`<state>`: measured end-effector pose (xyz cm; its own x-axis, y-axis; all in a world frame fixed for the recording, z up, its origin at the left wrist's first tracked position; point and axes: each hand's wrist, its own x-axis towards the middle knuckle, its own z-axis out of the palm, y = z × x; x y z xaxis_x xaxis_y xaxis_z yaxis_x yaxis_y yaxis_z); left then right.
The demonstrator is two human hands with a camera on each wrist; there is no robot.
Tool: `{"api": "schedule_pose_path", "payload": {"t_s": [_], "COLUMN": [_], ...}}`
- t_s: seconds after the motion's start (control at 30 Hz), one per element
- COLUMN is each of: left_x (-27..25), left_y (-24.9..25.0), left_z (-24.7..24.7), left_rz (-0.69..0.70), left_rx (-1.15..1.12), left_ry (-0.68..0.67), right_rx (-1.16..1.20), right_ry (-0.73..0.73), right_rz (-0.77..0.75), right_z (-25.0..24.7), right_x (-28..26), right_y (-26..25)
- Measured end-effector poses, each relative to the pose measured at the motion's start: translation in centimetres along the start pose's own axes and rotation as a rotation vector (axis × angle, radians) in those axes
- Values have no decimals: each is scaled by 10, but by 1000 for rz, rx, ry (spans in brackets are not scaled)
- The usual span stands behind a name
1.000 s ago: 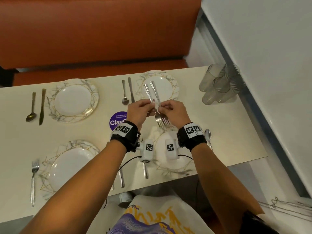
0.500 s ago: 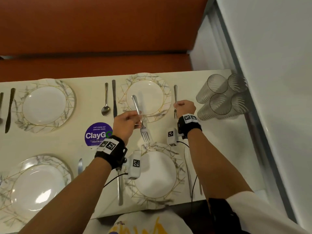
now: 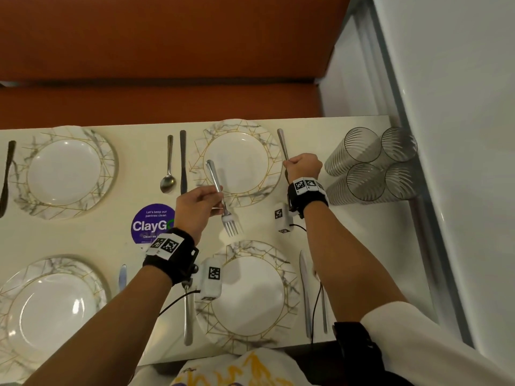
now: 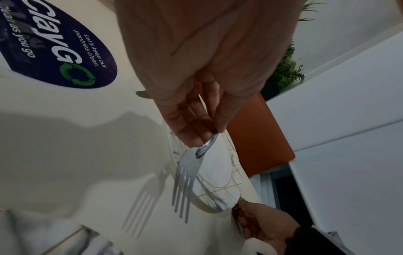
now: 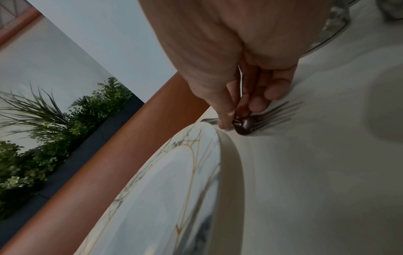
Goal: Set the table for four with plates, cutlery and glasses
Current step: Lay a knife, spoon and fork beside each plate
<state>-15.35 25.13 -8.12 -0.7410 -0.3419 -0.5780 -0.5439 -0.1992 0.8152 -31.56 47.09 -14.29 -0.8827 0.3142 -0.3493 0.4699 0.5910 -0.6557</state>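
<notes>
Four plates [image 3: 67,174], four glasses [image 3: 370,165] – both hands [image 3: 196,208] hold forks [image 3: 223,203].

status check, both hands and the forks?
Left hand holds a fork above the table. Right hand pinches second fork, laying it beside the far plate. Glasses clustered close on the right.

Black wristbands [image 3: 170,259], white tagged cameras [image 3: 211,278]
</notes>
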Motion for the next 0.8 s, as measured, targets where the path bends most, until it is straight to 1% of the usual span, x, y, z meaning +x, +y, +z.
{"api": "schedule_pose_path", "payload": {"t_s": [0.23, 0.5, 0.7, 0.8], "left_x": [-1, -2, -3, -4], "left_y": [0, -3, -3, -3], "left_z": [4, 2, 0, -1], "left_rz": [7, 7, 4, 0], "left_rx": [-2, -9, -30, -30], "left_ry": [6, 4, 20, 23], "right_rx": [14, 38, -2, 52], "right_ry": [-2, -5, -20, 11], "right_rz": [5, 67, 39, 25], "right_z": [1, 3, 6, -2], "right_x": [1, 3, 4, -4], "right_y": [2, 1, 6, 1]}}
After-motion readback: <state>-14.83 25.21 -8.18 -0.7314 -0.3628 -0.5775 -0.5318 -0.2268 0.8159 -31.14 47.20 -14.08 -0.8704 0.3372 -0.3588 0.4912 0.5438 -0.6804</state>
